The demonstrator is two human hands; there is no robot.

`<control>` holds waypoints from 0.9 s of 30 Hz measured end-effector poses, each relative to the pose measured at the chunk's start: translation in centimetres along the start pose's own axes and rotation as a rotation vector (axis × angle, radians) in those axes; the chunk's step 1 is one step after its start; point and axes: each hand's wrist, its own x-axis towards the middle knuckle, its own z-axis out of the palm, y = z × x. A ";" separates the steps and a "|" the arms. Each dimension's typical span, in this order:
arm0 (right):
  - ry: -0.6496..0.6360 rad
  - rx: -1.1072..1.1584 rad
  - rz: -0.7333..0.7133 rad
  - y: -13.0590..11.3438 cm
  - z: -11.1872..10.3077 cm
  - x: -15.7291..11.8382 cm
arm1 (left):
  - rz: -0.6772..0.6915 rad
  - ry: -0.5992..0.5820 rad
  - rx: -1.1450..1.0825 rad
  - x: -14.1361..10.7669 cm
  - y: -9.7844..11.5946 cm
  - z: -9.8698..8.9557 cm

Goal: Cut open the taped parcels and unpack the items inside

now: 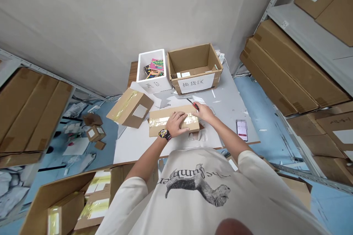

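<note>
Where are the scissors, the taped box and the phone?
Scissors (195,106): head view, on the red handle.
Taped box (162,113): head view, on the top face.
Phone (242,130): head view, on the screen.

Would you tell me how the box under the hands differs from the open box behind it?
The taped box is closed, while the open box shows its inside. It lies under the left hand and right hand; the open box bears a white label. Both are brown cardboard.

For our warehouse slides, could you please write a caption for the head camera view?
Left hand rests on a taped carton while the right hand holds red-handled scissors at its edge.
</note>
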 end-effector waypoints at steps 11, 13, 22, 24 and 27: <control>-0.202 0.080 -0.048 -0.5 -1.8 2.9 | -0.187 -0.078 0.301 3.0 3.6 1.2; -0.252 0.268 -0.026 1.9 -2.7 1.6 | -0.196 -0.084 0.311 3.4 4.1 1.1; -0.620 0.417 0.058 7.0 -3.8 -1.6 | -0.161 -0.059 0.311 2.4 4.5 1.4; -0.661 0.440 0.080 6.4 -3.5 -1.0 | -0.150 -0.057 0.317 2.2 4.6 1.5; -0.747 0.496 0.095 5.4 -3.5 -0.2 | -0.153 -0.057 0.327 2.1 4.6 1.5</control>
